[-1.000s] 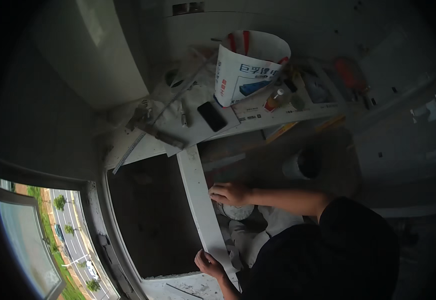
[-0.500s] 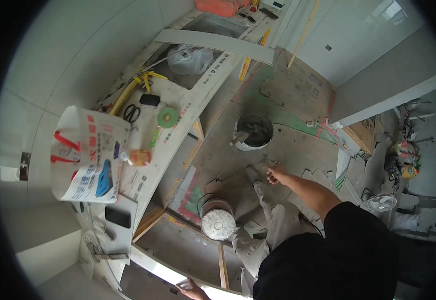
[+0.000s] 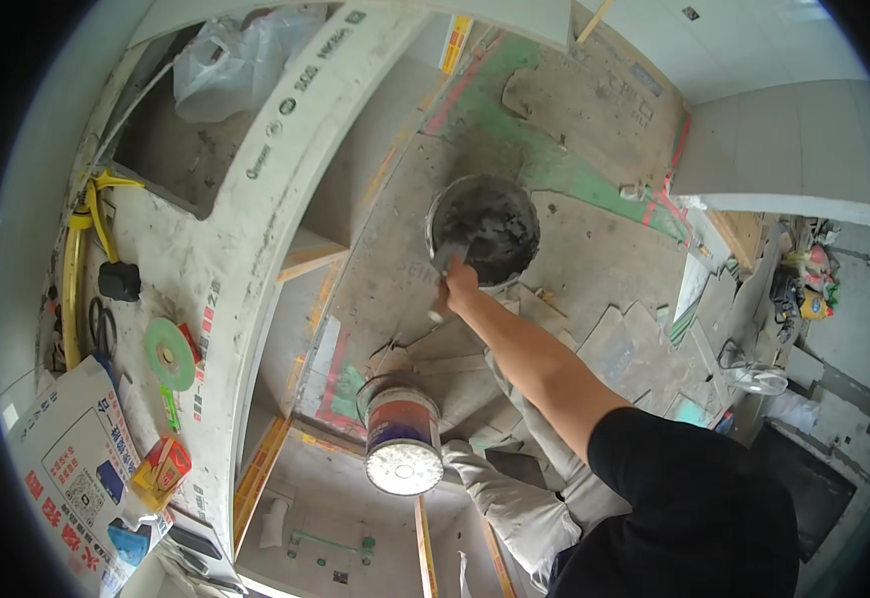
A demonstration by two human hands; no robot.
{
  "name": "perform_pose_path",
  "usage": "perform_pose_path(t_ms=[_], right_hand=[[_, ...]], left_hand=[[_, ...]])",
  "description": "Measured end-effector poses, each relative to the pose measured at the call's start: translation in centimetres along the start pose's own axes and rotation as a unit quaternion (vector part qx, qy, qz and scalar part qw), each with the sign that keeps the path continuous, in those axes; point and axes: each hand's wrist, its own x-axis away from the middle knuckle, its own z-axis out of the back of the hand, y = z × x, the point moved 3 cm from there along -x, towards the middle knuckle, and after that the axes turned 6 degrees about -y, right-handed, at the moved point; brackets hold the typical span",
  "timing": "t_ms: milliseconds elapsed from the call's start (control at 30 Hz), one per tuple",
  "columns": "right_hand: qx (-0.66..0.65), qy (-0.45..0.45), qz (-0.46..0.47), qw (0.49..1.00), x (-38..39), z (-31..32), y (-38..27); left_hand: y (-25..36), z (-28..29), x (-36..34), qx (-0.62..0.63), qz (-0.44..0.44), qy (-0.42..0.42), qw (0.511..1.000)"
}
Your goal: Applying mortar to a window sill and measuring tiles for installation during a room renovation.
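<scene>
My right hand [image 3: 463,285] is closed around the handle of a trowel [image 3: 452,253], with my arm stretched forward. The trowel's grey blade reaches over the near-left rim of a round bucket [image 3: 528,278] standing on the floor. Dark grey mortar [image 3: 500,224] lies inside, rough and lumpy on top. Closer to my legs is a second, red and blue pail [image 3: 404,421] with a pale lid-like round face. My left hand is out of view.
At left, a long worktop [image 3: 210,289] holds a green disc [image 3: 172,354], black scissors [image 3: 103,327], a yellow caulking gun [image 3: 76,269] and a printed sheet [image 3: 66,478]. Broken board pieces [image 3: 619,344] cover the floor at right. A small fan [image 3: 754,378] stands beyond them.
My right hand has moved left to the mortar bucket and taken hold of the trowel resting there. My left hand has left the view. The view has shifted toward the bucket.
</scene>
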Motion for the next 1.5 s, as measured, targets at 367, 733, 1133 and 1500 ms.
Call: perform_pose_path(t_ms=[367,733,1133,1500], right_hand=[[0.879,-0.161,0.199,0.403,11.1,9.9,-25.7],[0.878,-0.168,0.449,-0.006,-1.9,8.9,-25.5],[0.725,-0.17,0.305,0.593,-1.7,14.0,-14.8],[0.609,-0.343,0.306,0.646,15.5,6.9,-11.1]], left_hand=[[-1.3,-0.1,0.2,0.319,0.088,-0.082,0.94],[-1.7,-6.0,4.6,0.227,0.102,-0.078,0.965],[-0.1,-6.0,2.3,0.14,0.026,-0.071,0.987],[-8.8,1.7,3.8,0.189,0.108,0.193,0.957]])
